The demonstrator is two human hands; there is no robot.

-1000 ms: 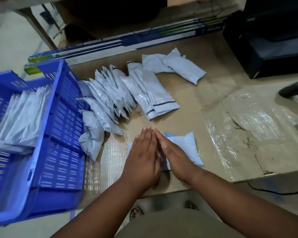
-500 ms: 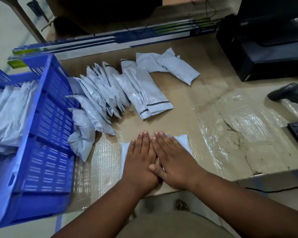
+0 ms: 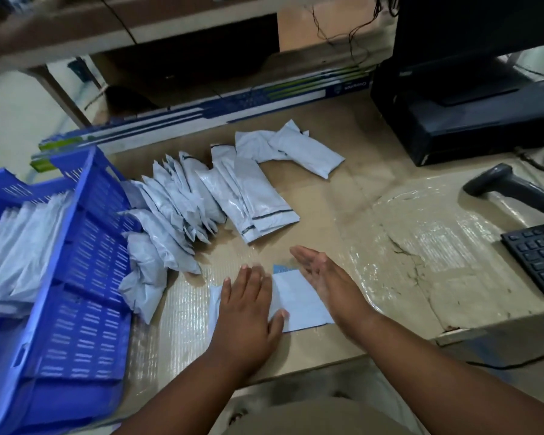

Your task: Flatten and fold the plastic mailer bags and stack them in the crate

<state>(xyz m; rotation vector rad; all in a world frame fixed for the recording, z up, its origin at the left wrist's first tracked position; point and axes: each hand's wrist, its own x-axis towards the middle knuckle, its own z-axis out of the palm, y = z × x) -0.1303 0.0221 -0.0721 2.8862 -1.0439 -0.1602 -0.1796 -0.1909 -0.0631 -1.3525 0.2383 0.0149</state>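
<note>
A: Where's the bag (image 3: pixel 297 304) now?
B: Flat on the surface (image 3: pixel 352 189) at its near edge, in the middle. The left hand (image 3: pixel 244 312) presses its left part with straight fingers; the right hand (image 3: pixel 324 276) stands on edge at the right part, fingers straight, grasping nothing.
A: Which way does it lie?
B: Long axis roughly along the near edge, tilted slightly — right end nearer.
A: How to flatten it well?
B: I'd pin the left side and sweep outward to push air out, then fold along a straight crease. The crate (image 3: pixel 63 277) waits at the left edge — loose bags (image 3: pixel 182 202) beside it.
</note>
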